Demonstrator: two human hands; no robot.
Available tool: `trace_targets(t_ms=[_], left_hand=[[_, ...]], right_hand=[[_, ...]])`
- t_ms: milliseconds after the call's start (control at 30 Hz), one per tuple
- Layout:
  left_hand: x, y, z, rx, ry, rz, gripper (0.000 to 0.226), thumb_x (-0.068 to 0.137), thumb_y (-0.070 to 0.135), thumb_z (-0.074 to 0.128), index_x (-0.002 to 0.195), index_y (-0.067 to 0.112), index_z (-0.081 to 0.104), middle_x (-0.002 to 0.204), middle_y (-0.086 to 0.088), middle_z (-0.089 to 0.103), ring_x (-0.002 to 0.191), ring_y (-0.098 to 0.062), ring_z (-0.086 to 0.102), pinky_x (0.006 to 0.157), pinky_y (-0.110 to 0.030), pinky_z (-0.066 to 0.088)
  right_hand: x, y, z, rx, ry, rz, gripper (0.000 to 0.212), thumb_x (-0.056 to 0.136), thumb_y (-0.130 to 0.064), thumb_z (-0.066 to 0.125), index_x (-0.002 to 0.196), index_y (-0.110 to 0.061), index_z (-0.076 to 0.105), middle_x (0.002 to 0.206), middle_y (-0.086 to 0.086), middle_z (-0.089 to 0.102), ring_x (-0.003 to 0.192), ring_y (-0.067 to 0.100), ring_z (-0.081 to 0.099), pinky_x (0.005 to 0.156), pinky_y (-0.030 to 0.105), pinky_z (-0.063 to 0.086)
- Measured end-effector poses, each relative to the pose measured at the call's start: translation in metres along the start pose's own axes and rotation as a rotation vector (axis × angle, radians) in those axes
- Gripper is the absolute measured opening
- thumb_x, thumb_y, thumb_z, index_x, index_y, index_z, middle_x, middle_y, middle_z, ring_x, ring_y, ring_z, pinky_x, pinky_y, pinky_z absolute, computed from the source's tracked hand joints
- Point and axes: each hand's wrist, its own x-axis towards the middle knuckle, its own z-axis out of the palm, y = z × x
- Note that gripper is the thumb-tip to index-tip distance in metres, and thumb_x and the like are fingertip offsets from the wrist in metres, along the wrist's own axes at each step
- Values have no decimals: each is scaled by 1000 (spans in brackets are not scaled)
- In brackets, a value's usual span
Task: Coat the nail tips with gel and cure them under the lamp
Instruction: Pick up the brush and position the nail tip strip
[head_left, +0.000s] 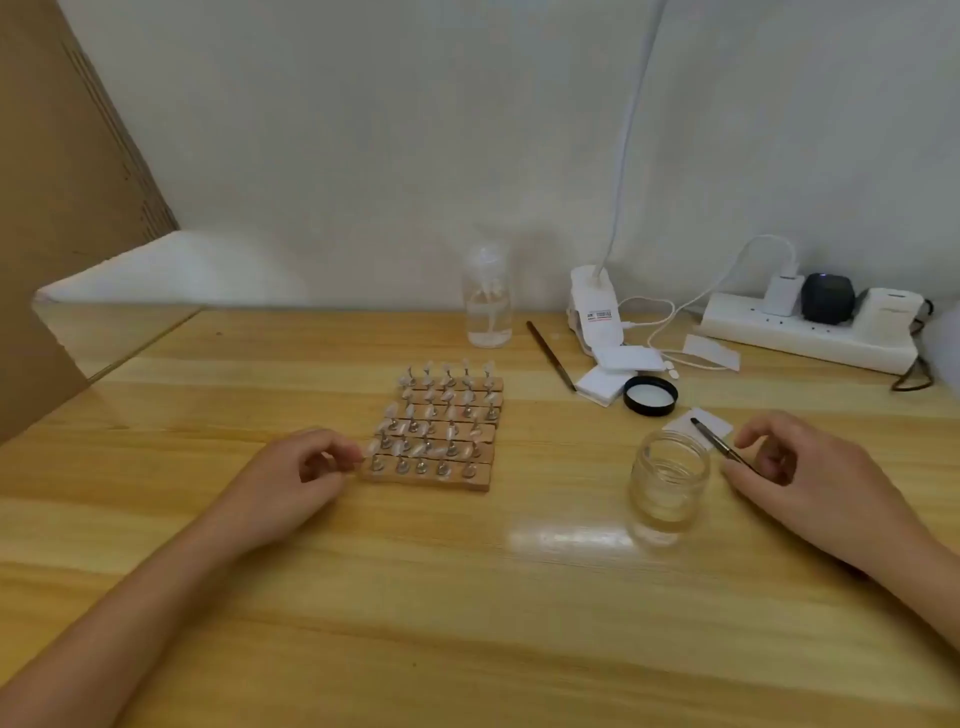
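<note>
Brush pinched in right fingers; left fingers pinch nail tip.

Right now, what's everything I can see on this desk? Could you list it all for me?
Nail tips: many, clear, on metal stands in rows on wooden strips, centre.
Glass jar: one, clear, open, front right.
Jar lid: one, black, behind the jar.
Brush: one, dark, in the right hand.
Second brush: one, dark, lying beside the white pads.
White pads: a few, near the lid.
Spray bottle: one, clear, at the wall.
Clip lamp: one, white, right of the bottle.
Power strip: one, white, with plugs, far right.
Table: one, light wood.
Left hand: pinches a nail tip at the block's front left corner.
Right hand: holds the brush.
</note>
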Motion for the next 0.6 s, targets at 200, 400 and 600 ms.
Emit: trace_targets(t_ms=[200,400,600], left_hand=[[-3,-3,6,42,81,92,33,72,12,75,82,38,57,83,8,59,67,-13,52,59,-8,36],[-5,-6,9,55,131,84,24,65,17,80,73,31,62,78,7,59,67,-14,55,57,-8,35],[-11,4,10,-65,31,115,21,57,19,82,67,22,64,70,4,59,65,-1,51,58,-6,36]], right_hand=[[-2,-8,-4,-288,-56,-96,16,89,-22,55,105,-26,56,60,-7,52,57,5,48,49,16,26],[-1,-8,-4,-89,-11,-137,24,93,-13,48,110,-25,62,77,-4,62,65,6,52,56,17,36],[5,-11,-10,868,207,221,31,96,-8,38,86,-24,62,67,-2,56,65,9,51,61,15,45]])
